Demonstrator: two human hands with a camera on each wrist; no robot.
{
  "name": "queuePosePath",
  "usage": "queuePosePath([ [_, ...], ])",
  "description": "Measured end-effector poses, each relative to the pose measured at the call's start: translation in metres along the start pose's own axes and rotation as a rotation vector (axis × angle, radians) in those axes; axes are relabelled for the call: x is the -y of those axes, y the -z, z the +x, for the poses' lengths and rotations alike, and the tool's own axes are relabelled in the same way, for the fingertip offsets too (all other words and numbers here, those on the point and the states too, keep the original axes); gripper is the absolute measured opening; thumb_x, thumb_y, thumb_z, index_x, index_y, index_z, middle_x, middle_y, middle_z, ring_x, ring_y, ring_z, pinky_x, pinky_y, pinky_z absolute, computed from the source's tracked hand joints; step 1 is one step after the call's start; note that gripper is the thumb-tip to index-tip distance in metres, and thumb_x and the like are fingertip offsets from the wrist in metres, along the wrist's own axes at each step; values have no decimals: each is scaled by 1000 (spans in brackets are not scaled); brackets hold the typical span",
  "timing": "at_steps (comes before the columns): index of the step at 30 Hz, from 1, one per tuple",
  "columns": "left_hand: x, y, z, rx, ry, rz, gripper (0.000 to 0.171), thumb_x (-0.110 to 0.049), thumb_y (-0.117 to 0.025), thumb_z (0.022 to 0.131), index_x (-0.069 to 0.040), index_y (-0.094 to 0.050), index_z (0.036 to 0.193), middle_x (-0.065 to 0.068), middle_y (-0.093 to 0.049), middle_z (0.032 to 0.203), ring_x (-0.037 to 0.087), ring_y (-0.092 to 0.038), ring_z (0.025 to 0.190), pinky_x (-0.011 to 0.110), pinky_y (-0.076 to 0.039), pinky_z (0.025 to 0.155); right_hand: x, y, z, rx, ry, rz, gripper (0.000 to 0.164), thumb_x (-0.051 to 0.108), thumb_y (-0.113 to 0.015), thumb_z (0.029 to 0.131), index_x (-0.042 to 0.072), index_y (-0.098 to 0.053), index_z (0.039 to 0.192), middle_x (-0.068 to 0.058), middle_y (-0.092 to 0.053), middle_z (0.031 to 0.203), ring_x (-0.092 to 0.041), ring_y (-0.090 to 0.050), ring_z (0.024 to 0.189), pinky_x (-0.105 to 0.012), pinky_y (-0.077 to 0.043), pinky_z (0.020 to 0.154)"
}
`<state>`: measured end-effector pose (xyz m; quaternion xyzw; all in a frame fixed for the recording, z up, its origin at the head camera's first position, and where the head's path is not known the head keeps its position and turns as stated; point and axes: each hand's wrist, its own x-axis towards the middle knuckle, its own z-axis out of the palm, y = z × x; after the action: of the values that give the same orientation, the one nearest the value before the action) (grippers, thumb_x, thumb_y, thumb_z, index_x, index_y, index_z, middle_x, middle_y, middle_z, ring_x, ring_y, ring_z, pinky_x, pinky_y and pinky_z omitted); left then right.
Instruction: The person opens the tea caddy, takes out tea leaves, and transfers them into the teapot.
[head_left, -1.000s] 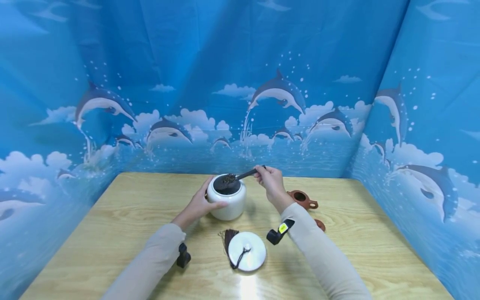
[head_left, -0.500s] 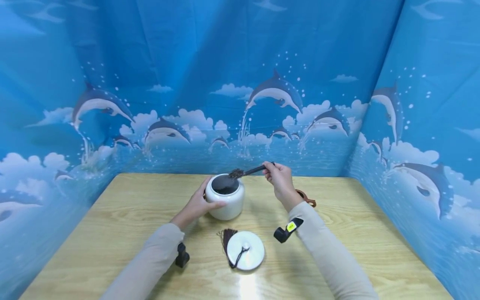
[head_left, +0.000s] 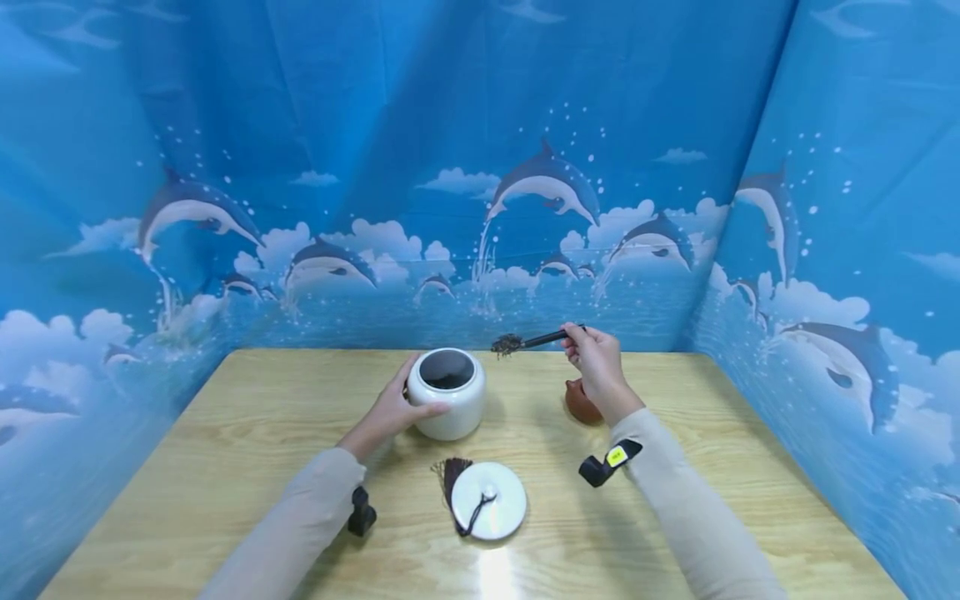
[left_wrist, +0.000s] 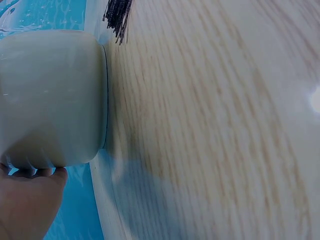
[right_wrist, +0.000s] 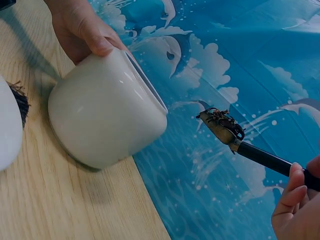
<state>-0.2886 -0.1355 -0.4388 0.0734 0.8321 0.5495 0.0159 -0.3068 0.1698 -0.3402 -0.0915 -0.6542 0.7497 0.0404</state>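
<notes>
My left hand (head_left: 393,411) grips the white tea jar (head_left: 453,417) from its left side, thumb across the front and the other fingers behind. The jar has no lid on and its inside looks dark. In my right hand (head_left: 602,367) the black handle of a tea scoop (right_wrist: 265,157) is pinched between thumb and fingers. Dark, curly tea leaves (right_wrist: 222,121) are heaped on the scoop's end. The scoop is in the air to the right of the jar, its loaded end toward the jar. A reddish-brown clay teapot (head_left: 579,406) sits partly hidden behind my right hand.
The jar's white lid (head_left: 501,518) lies in front of the jar on the wooden table (head_left: 247,467). A dark tassel (head_left: 453,477) is tied to its knob and spreads on the lid's left. Blue dolphin-print cloth (head_left: 420,200) hangs behind the table and along its sides.
My right hand has lifted the tea scoop with its leaves out of the jar's mouth and moved right with it. The left hand stays on the jar; the arm now covers different parts of the teapot.
</notes>
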Motion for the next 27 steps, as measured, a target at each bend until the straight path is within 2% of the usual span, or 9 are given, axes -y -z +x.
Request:
queuePosePath([
  [11, 0, 1, 0, -2, -3, -4, 117, -43, -86, 67, -23, -13, 155, 10, -17, 159, 34, -17, 144, 57, -16, 115, -1, 38, 1, -58, 18, -4, 24, 24, -56, 98, 3, -61, 107, 1, -57, 72, -7, -49, 66, -17, -42, 56],
  [16, -1, 0, 0, -7, -8, -3, 114, -39, -86, 68, -22, -14, 155, 11, -18, 159, 34, -19, 144, 56, -16, 115, -6, 57, 1, -104, 17, 44, 15, 21, -58, 97, 9, -66, 91, 3, -58, 67, -6, -49, 62, -16, -42, 54],
  [19, 1, 0, 1, -8, -11, 1, 114, -40, -86, 68, -22, -14, 155, 12, -18, 159, 35, -19, 144, 57, -16, 114, -9, 70, 1, -134, 11, 67, 19, 20, -59, 96, 15, -68, 80, 4, -58, 65, -5, -50, 60, -15, -42, 53],
  [27, 1, 0, 2, -1, -7, 3, 114, -41, -85, 70, -23, -13, 155, 11, -18, 159, 35, -18, 144, 58, -17, 114, -21, 99, 6, -215, 10, 80, 20, 16, -60, 95, 14, -69, 77, 5, -59, 62, -4, -50, 56, -14, -41, 51],
])
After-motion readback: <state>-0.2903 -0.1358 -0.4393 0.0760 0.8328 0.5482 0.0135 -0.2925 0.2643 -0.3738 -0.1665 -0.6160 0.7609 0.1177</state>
